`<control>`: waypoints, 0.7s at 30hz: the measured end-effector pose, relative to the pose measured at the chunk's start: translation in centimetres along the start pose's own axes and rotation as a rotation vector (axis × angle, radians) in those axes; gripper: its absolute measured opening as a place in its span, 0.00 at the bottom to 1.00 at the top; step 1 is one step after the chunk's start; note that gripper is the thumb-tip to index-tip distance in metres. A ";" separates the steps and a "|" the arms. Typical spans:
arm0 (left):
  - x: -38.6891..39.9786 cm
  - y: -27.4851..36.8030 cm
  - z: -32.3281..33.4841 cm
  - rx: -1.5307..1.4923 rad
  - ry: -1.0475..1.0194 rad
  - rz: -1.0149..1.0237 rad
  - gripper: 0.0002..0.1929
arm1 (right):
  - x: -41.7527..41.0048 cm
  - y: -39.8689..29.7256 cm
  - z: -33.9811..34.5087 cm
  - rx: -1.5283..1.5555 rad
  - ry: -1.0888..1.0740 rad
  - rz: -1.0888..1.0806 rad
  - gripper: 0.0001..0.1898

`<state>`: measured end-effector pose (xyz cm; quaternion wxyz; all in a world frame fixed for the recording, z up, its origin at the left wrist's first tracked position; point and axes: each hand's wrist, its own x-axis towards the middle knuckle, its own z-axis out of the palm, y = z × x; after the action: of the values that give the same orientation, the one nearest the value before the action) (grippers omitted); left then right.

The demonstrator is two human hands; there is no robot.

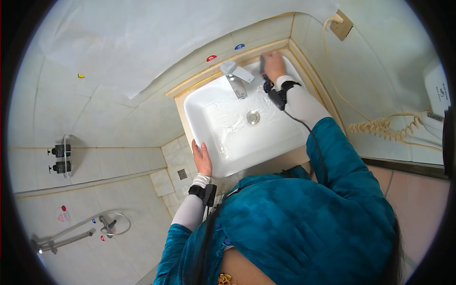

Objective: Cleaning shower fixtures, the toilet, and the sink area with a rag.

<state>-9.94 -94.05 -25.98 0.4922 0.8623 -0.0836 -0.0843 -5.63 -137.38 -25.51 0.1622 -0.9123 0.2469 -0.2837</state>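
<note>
A white ceramic washbasin (235, 131) lies before me, with moving water on its floor around a round metal drain (253, 117). At its back right corner my right hand (275, 66) is pressed to the rim, holding a dark grey pad (262, 64), blurred and mostly covered by the fingers. My left hand (203, 158) rests against the basin's left outer side near the front corner, thumb apart from the fingers, with nothing seen in it. Left of my right hand stands a chrome basin tap (238, 85), its lever (244, 74) pointing toward that hand.
A beige ledge (228, 58) backs the basin. On the right wall are a socket (341, 25) with a plugged-in cord and a hair dryer (433, 119) on a coiled cable. To the left are a shelf with pump bottles (62, 156) and a shower mixer (107, 224).
</note>
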 end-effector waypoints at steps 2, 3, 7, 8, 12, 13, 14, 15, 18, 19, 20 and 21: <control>0.5 0.3 0.4 -0.017 -0.016 0.011 0.32 | 0.5 4.0 -1.2 -0.227 0.059 -0.015 0.11; 0.5 0.5 0.2 -0.017 -0.019 0.013 0.32 | 0.4 4.9 -1.8 -0.255 0.026 -0.012 0.10; 0.1 0.6 -0.5 -0.073 -0.030 -0.018 0.33 | -3.2 3.4 -4.0 -0.373 -0.154 -0.164 0.09; 0.1 0.7 -0.5 -0.076 -0.024 -0.033 0.33 | -4.0 3.0 -3.9 -0.432 -0.268 -0.219 0.08; 0.2 0.8 -0.3 -0.030 -0.015 -0.033 0.34 | -6.4 2.6 0.0 -0.391 -0.361 -0.122 0.09; 0.3 0.9 -0.1 -0.012 -0.009 -0.019 0.34 | -7.1 2.7 1.6 -0.396 -0.364 -0.116 0.09; 0.6 1.1 0.4 -0.015 -0.027 -0.014 0.34 | -8.0 3.1 3.3 -0.269 -0.311 -0.026 0.09; 0.8 1.0 0.6 -0.014 -0.029 0.007 0.34 | -8.6 2.7 4.4 -0.138 -0.258 0.058 0.09; 0.2 -0.3 0.1 -0.006 0.019 0.015 0.32 | -11.4 -4.1 4.6 -0.166 -0.558 -0.051 0.14; 0.3 -0.3 0.2 -0.009 0.043 0.041 0.30 | -12.1 -5.7 4.1 -0.209 -0.675 -0.094 0.18; 0.4 0.1 0.4 -0.018 0.027 0.043 0.30 | -13.1 -6.1 4.0 -0.222 -0.674 -0.080 0.18; 0.5 0.3 0.4 -0.013 0.023 0.048 0.31 | -14.3 -6.5 4.1 -0.216 -0.644 -0.169 0.20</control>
<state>-9.57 -94.59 -25.98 0.5004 0.8579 -0.0979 -0.0630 -11.11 -123.61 -32.22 0.1103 -0.9840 0.1355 0.0338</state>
